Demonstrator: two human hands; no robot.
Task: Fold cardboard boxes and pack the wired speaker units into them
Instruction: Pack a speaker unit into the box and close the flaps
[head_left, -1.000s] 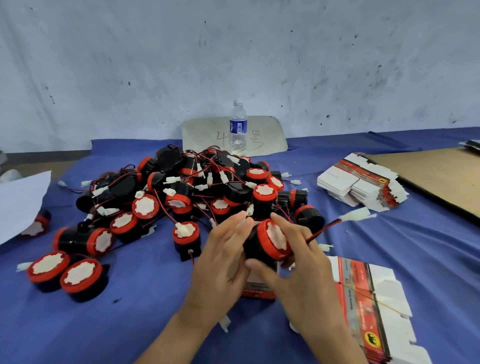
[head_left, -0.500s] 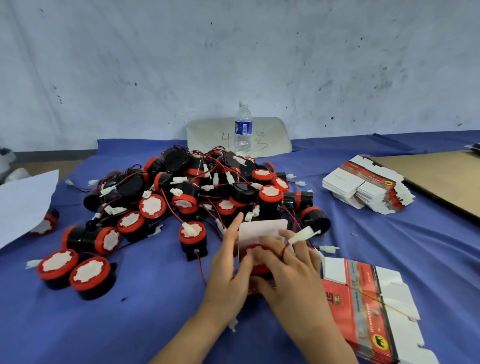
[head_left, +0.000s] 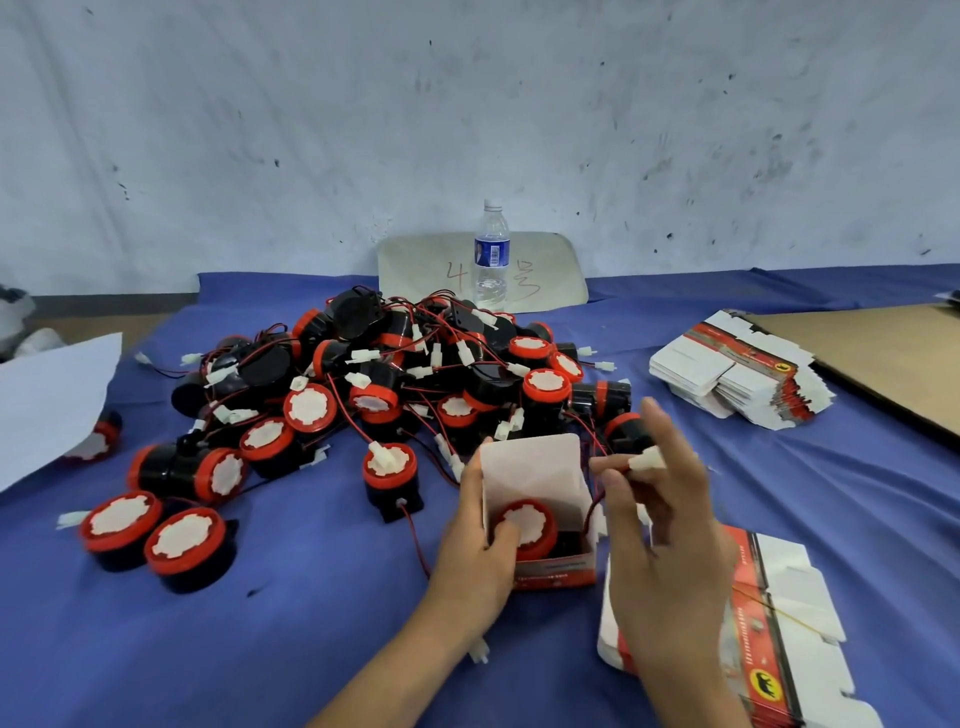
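Gripping the small open box (head_left: 540, 483) by its left wall, the left hand (head_left: 475, 545) is reaching in from the lower edge of the view, its forearm slanting up and to the right. Its fingers are curling round the outside of the box, while the thumb is bending over the rim and pressing on the red edge of the speaker unit (head_left: 524, 525) sitting inside, white face up. The box is standing upright on the blue cloth (head_left: 311, 623) with its top flap raised at the back, just in front of the pile of speaker units (head_left: 415, 374).

The right hand (head_left: 660, 535) is hovering just right of the box and above its rim, palm turned leftward and blurred by motion. Its thumb and a finger are pinching the white connector (head_left: 647, 460), and the remaining fingers are fanning upward, loosely spread. The red wire (head_left: 595, 506) is running from the connector down into the right side of the box.

Under the right wrist a bundle of flat boxes (head_left: 779, 644) is lying on the cloth. A second stack of flat boxes (head_left: 737, 379) is lying well apart at the far right, beside a brown cardboard sheet (head_left: 883, 353). A water bottle (head_left: 491, 254) is standing upright behind the pile, in front of a pale board (head_left: 426, 265).
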